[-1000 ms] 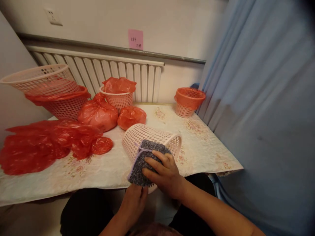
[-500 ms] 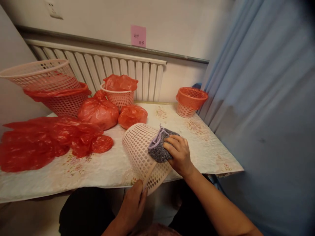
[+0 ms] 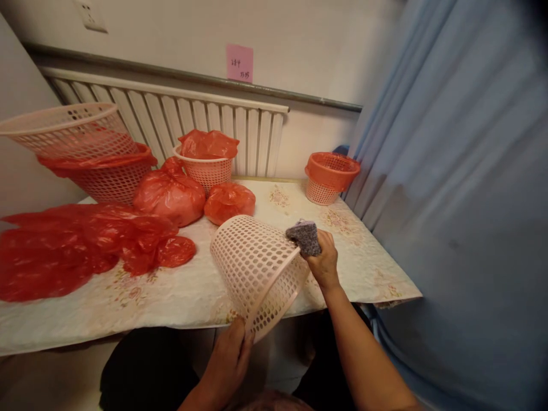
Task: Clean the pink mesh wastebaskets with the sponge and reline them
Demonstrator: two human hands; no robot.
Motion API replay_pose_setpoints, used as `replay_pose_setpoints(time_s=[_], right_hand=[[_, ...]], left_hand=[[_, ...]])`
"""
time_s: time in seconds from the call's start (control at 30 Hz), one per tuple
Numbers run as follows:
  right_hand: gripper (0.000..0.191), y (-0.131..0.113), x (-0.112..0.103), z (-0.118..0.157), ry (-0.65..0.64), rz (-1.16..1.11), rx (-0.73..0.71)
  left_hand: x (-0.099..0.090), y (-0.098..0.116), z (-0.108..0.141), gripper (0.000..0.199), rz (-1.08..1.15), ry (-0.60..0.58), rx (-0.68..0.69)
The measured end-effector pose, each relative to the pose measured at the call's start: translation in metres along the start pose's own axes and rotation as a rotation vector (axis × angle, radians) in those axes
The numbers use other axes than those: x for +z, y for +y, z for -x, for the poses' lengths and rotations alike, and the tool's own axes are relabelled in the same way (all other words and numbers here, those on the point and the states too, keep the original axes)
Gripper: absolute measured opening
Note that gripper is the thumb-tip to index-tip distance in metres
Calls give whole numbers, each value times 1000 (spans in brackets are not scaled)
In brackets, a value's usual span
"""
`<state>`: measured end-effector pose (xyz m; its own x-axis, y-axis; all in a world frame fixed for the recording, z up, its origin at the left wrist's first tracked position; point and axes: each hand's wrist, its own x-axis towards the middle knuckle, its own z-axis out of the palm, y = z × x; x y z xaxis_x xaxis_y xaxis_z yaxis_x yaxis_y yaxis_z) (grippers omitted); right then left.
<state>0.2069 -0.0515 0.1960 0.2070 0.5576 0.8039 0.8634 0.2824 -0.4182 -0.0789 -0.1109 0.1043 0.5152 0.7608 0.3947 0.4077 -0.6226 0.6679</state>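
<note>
A pale pink perforated plastic basket [image 3: 252,257] lies tilted on its side at the table's front edge, its open mouth facing down and toward me. My left hand [image 3: 229,351] is closed around the lower part of its rim. At the far upper right of that rim, my right hand [image 3: 324,260] grips a folded dark grey cloth [image 3: 305,237] with a lilac edge. The cloth touches the rim; the right fingertips are mostly hidden behind it.
Crumpled red plastic bags [image 3: 85,245] cover the table's left side. Behind stand stacked baskets [image 3: 107,177], two filled red bags [image 3: 171,197] and a bag-lined basket [image 3: 208,171]. Another lined basket [image 3: 323,191] sits at the back right, beside a blue curtain [image 3: 449,200]. A radiator [image 3: 171,120] runs along the wall.
My right hand has moved the cloth from the basket's side up and right onto its rim, and the cloth is now more bunched. My left hand keeps its hold.
</note>
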Motion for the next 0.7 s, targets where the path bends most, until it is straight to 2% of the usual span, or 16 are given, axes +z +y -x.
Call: replay_pose_setpoints(time_s=[0.1,0.27,0.37,0.47,0.53,0.63,0.7], right_hand=[[29,20,6,8,36,-21,192],[34,48,12,34,-32,-134,550],[36,54,12,49,-59,-196,654],[35,45,8,49,-59,-205,652],[33,31,4,40,-49,-186,589],[23,-1,-1,17,-38,-120,326],[17,-27,-3,4,-66,-92,119]], left_hand=[[2,-5,6,9,25,2,9],[7,-18,19,14,2,76,39],[7,-24,28,21,-9,75,45],[-3,-24,35,27,-9,51,7],[-16,-19,36,19,2,39,-40],[-39,-4,29,14,8,81,-66],[-53,9,18,13,-23,177,-50]])
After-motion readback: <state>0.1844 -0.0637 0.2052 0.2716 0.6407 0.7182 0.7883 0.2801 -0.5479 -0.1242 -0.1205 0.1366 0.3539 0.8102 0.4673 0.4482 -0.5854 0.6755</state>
